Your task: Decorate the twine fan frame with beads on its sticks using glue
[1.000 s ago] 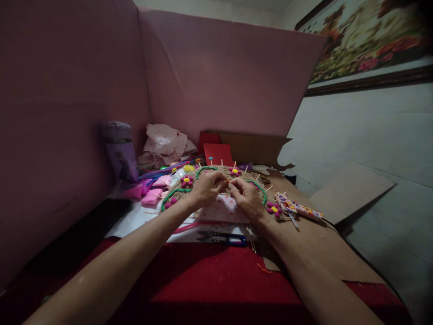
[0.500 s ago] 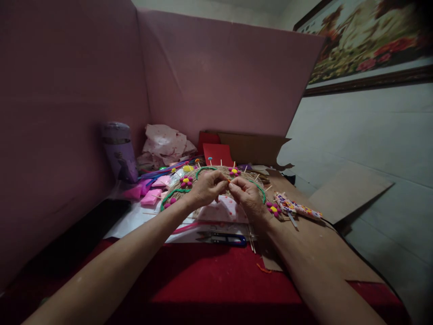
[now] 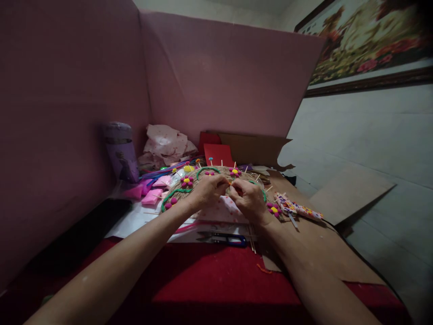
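Fingertips pressed together, a left hand (image 3: 211, 189) and a right hand (image 3: 252, 201) pinch a small orange piece (image 3: 230, 183) just above a twine-covered arch (image 3: 185, 197) dressed with purple flowers (image 3: 186, 181); its exact shape is too small to tell. Delicate handling calls for a light, even pinch, steady wrists and care around the thin sticks (image 3: 222, 163) along the arch's far edge. Blue-handled snips (image 3: 233, 239) lie near on the red worktop (image 3: 203, 275).
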`<state>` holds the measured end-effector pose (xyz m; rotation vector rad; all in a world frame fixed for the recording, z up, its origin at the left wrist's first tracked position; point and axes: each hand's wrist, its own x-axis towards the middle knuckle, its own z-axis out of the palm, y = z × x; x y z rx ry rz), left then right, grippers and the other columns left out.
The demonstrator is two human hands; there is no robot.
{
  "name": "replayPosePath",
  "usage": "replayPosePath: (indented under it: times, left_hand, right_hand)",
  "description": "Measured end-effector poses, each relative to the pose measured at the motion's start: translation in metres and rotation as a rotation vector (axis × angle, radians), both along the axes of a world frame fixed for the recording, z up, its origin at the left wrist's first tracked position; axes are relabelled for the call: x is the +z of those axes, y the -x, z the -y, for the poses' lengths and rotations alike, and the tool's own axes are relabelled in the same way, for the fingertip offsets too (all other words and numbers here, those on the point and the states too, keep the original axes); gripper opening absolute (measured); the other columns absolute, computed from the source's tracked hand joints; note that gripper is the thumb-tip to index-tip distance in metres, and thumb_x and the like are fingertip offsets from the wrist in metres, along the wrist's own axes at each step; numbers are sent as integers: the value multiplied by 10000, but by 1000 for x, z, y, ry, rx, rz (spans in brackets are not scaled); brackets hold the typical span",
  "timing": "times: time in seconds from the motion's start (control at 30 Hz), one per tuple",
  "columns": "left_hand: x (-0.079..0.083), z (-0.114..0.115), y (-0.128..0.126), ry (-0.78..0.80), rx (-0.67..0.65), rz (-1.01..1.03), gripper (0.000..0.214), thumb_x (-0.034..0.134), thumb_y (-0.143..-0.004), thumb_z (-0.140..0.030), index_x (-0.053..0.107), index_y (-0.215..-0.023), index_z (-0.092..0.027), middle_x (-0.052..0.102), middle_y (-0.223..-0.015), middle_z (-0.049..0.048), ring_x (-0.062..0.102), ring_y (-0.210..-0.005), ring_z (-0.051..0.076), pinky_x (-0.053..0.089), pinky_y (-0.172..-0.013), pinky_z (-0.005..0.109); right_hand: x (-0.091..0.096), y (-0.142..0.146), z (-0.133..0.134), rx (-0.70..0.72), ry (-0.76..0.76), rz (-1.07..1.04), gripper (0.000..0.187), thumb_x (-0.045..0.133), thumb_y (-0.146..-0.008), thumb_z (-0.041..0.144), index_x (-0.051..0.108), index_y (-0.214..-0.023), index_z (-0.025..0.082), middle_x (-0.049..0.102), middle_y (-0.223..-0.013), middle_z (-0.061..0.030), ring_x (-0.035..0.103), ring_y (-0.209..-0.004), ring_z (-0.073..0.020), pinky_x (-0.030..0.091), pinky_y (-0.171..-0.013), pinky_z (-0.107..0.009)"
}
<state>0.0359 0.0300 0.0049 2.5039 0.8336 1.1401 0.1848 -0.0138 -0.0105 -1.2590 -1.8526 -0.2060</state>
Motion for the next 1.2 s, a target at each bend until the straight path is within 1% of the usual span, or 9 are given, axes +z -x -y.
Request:
replayPosePath:
  times: [0.07,0.17,0.33,0.63,0.73,0.87,0.93,1.07,1.2]
  left_hand:
    - [-1,-3,2,-21,17,-41,141,494,-764,-174,625,-718,-150,595,-637,2,509,-608,107,360,-571,210]
    - [-1,-5,4,-55,30,-37,106,525,-742,-167,631,-733,-156,618,-675,9,531,-641,116,384,-608,220]
    - [3,-1,5,-68,32,-29,85,554,-717,-146,637,-733,-153,642,-699,21,561,-663,129,409,-639,237]
    - [6,3,4,-92,81,-167,158,500,-748,-154,658,-754,-158,673,-753,50,586,-699,154,424,-654,266]
    - [8,3,3,48,47,-47,135,499,-728,-143,629,-690,-143,637,-665,32,566,-619,126,427,-581,236]
    - [14,5,3,499,-64,206,150,499,-731,-204,564,-620,-127,572,-566,12,508,-457,91,391,-402,194]
    - [17,7,3,646,-117,319,153,524,-717,-229,557,-614,-121,572,-566,20,511,-458,93,383,-372,186]
    - [17,10,3,751,-178,430,154,552,-691,-243,560,-603,-117,580,-567,21,508,-463,82,363,-368,171]
    - [11,8,0,639,-114,403,163,542,-688,-223,549,-562,-120,567,-521,9,494,-453,69,334,-387,161]
  right_hand:
    - [1,-4,0,-38,-53,205,126,468,-780,203,529,-671,181,503,-615,0,450,-604,-131,285,-573,-250]
    - [4,-8,0,-24,-66,341,134,457,-805,213,541,-708,178,524,-648,-14,469,-634,-138,290,-590,-251]
    - [6,-10,1,-19,-65,396,153,445,-833,222,542,-724,180,537,-664,-16,476,-649,-141,288,-596,-251]
    - [1,-13,-4,-17,-63,429,121,459,-819,187,544,-732,182,558,-680,-28,485,-668,-156,289,-590,-259]
    - [2,-13,-3,-14,-91,357,124,446,-840,196,553,-780,182,573,-717,-38,503,-699,-166,319,-617,-263]
    - [4,-12,0,-27,-160,187,144,432,-870,238,550,-806,188,578,-783,-50,514,-767,-176,356,-686,-272]
    - [4,-10,1,-19,-181,150,145,440,-864,242,552,-787,192,576,-781,-46,511,-772,-178,362,-693,-275]
    - [1,-5,2,-18,-164,225,134,458,-833,218,570,-767,185,579,-736,-41,501,-744,-176,350,-679,-272]
    - [0,0,5,-32,-114,423,123,456,-816,177,576,-789,175,593,-752,-53,484,-736,-174,308,-627,-265]
